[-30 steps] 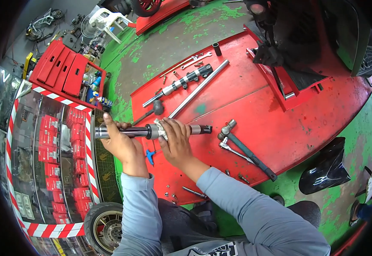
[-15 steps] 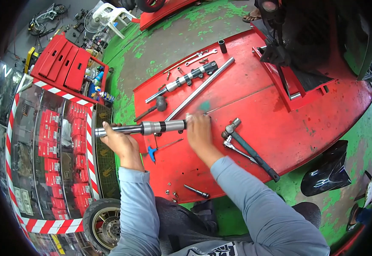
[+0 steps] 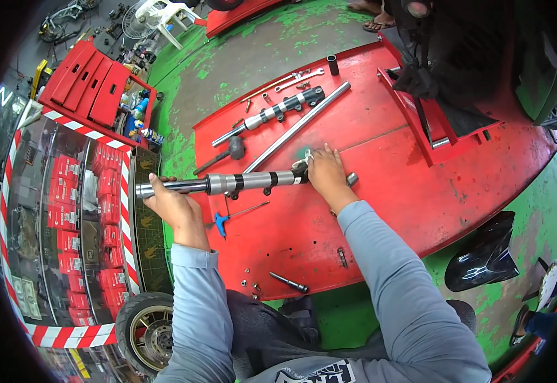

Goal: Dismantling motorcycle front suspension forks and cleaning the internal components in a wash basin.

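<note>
My left hand (image 3: 167,198) grips the chrome tube of a fork leg (image 3: 259,180), held level over the red platform (image 3: 419,191). My right hand (image 3: 326,169) has a crumpled white rag (image 3: 309,155) at the fork's dark right end. A hammer (image 3: 352,179) is mostly hidden under that hand and arm. Nearby lie a blue T-handle wrench (image 3: 222,223), a black mallet (image 3: 236,149) and a long silver tube (image 3: 304,121). Behind them lie another fork leg (image 3: 269,115), a spanner (image 3: 285,85), a black socket (image 3: 332,66) and small parts. A bolt (image 3: 285,281) lies near the front edge.
A display case (image 3: 48,230) with red boxes and a wheel (image 3: 147,332) stand at left, a red tool cart (image 3: 80,83) behind. Dark motorcycle bodywork (image 3: 457,83) looms at back right; a black glossy panel (image 3: 480,252) lies right. Other people's feet (image 3: 374,24) show at back and right.
My right hand, with the rag, has slid rightward along the fork and farther up across the platform, now covering much of the hammer. My left hand still holds the tube, slightly farther left.
</note>
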`<action>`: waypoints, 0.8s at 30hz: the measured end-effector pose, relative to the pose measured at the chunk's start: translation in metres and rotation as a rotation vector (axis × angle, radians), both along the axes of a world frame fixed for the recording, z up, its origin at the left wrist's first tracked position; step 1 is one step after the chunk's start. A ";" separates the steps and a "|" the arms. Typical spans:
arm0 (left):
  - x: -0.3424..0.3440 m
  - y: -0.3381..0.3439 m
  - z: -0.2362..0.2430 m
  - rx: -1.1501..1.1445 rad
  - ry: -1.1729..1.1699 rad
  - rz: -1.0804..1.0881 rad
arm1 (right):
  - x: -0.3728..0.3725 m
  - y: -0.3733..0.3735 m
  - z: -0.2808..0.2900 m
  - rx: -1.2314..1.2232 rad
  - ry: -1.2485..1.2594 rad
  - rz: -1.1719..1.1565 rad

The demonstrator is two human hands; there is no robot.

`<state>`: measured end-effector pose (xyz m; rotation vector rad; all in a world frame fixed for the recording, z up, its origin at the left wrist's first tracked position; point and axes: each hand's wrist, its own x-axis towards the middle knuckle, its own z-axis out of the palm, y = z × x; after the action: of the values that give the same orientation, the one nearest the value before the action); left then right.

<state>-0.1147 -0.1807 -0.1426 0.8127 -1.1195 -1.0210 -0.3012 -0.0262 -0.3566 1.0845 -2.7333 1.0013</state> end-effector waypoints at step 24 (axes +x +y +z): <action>0.002 -0.018 -0.019 -0.059 -0.090 -0.002 | 0.084 -0.045 0.058 -0.575 -0.302 0.192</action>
<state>-0.1126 -0.1991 -0.1614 0.8171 -1.2220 -0.9566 -0.2171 -0.0711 -0.2986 1.1630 -2.2940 1.9591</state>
